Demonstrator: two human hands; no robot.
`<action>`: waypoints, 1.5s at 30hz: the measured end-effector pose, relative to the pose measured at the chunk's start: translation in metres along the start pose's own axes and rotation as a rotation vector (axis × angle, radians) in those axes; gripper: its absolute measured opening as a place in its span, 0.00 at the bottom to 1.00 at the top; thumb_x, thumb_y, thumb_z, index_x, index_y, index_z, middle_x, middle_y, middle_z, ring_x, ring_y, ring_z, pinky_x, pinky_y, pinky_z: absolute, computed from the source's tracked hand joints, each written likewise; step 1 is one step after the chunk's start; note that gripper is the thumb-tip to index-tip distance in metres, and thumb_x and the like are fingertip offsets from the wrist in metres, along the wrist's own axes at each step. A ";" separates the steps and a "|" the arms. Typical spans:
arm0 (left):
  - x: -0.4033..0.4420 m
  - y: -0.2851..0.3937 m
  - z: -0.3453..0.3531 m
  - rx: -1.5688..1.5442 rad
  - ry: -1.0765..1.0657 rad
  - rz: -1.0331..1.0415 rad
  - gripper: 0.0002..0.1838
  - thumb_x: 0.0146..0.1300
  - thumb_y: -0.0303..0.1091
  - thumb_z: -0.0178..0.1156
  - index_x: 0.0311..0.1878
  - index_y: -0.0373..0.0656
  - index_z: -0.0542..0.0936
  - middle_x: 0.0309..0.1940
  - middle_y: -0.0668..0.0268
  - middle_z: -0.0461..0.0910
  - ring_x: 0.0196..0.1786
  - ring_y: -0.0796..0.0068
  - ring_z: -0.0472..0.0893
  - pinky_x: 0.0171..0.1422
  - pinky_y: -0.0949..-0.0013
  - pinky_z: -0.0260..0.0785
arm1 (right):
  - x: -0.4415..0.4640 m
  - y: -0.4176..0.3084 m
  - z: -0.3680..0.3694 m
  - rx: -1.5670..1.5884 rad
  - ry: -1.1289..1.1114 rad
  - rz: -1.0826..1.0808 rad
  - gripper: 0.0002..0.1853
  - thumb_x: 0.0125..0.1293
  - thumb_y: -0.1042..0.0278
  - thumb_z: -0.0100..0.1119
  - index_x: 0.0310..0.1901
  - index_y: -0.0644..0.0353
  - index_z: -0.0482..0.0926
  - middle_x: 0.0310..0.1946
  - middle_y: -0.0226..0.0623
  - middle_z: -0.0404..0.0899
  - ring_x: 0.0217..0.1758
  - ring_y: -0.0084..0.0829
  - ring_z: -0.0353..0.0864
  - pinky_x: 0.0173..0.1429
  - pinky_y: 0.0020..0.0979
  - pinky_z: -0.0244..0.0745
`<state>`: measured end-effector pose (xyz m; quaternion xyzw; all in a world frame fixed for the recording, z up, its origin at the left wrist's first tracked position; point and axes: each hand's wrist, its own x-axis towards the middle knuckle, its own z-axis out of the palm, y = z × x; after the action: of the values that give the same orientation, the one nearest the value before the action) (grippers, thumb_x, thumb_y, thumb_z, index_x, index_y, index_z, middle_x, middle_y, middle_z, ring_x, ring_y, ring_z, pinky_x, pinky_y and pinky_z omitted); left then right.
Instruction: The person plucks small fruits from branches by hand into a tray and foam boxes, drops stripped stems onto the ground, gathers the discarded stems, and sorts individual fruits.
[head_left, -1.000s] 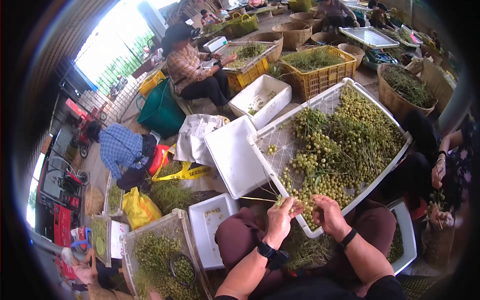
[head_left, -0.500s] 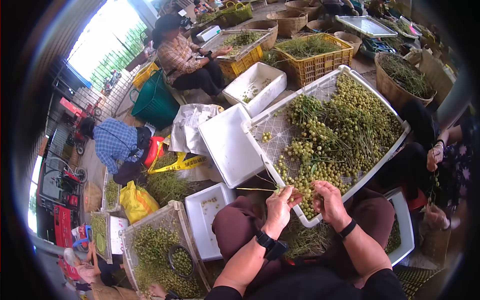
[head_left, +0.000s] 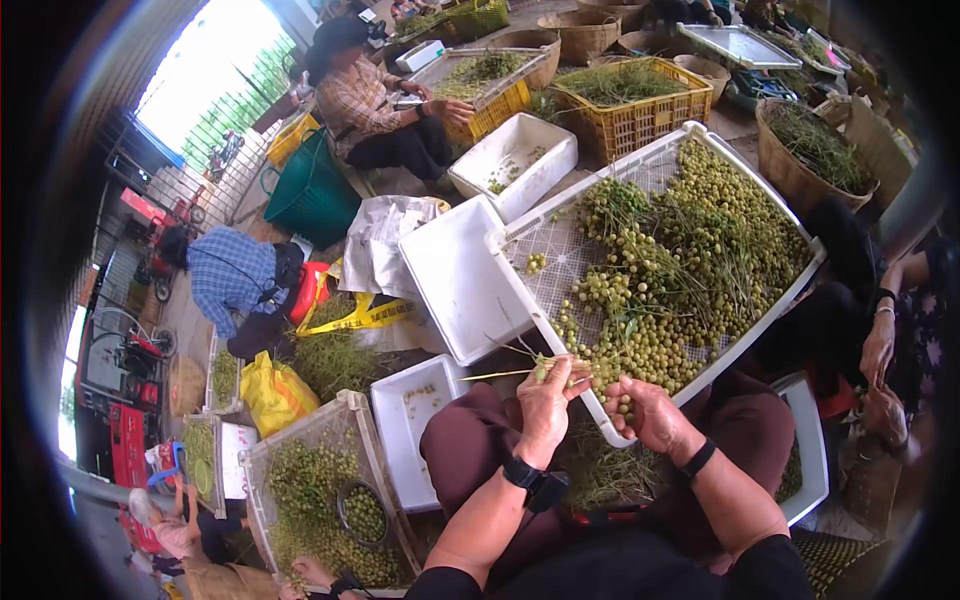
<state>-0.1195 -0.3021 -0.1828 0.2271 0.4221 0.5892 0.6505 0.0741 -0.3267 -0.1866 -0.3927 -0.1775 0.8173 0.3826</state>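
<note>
At the near corner of the white tray (head_left: 555, 235), the right hand (head_left: 655, 412) has changed most: half a second ago its fingers were raised and nearly straight, and now they are curled inward. Its grip is closed round a few small round fruits (head_left: 627, 404). The left hand (head_left: 545, 405), just beside the tray's left edge, still pinches a few thin stems (head_left: 500, 375), whose ends stick out to the left, away from the tray. My judgement is that fruit is being parted from stems, though whether these have come fully loose I cannot tell. In the tray, loose fruit (head_left: 655, 362) lies thick towards the near corner and stalks tangle over the middle, much as before. Past the right edge, a co-worker's hands (head_left: 878, 345) have come closer together.
</note>
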 end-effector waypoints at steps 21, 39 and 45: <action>-0.002 -0.006 0.006 0.059 -0.230 0.030 0.12 0.75 0.31 0.61 0.54 0.33 0.83 0.49 0.57 0.85 0.47 0.67 0.87 0.54 0.62 0.85 | 0.005 -0.006 0.000 0.192 -0.050 -0.071 0.10 0.73 0.73 0.62 0.52 0.59 0.76 0.42 0.34 0.82 0.37 0.28 0.82 0.36 0.29 0.78; 0.010 0.011 -0.002 -0.137 -0.033 -0.037 0.09 0.75 0.34 0.60 0.49 0.40 0.81 0.45 0.58 0.85 0.45 0.63 0.85 0.52 0.60 0.82 | -0.006 -0.023 0.000 0.353 -0.105 -0.119 0.20 0.73 0.63 0.50 0.59 0.67 0.75 0.52 0.47 0.81 0.50 0.41 0.84 0.48 0.35 0.86; 0.008 0.011 0.002 -0.142 -0.042 -0.024 0.10 0.75 0.34 0.60 0.50 0.37 0.81 0.45 0.57 0.85 0.44 0.63 0.87 0.50 0.59 0.85 | -0.008 -0.027 0.004 0.479 -0.171 -0.089 0.27 0.76 0.54 0.42 0.62 0.70 0.72 0.59 0.55 0.78 0.60 0.51 0.82 0.60 0.46 0.83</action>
<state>-0.1250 -0.2923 -0.1752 0.1876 0.3679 0.6051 0.6807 0.0870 -0.3152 -0.1644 -0.2119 -0.0277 0.8486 0.4839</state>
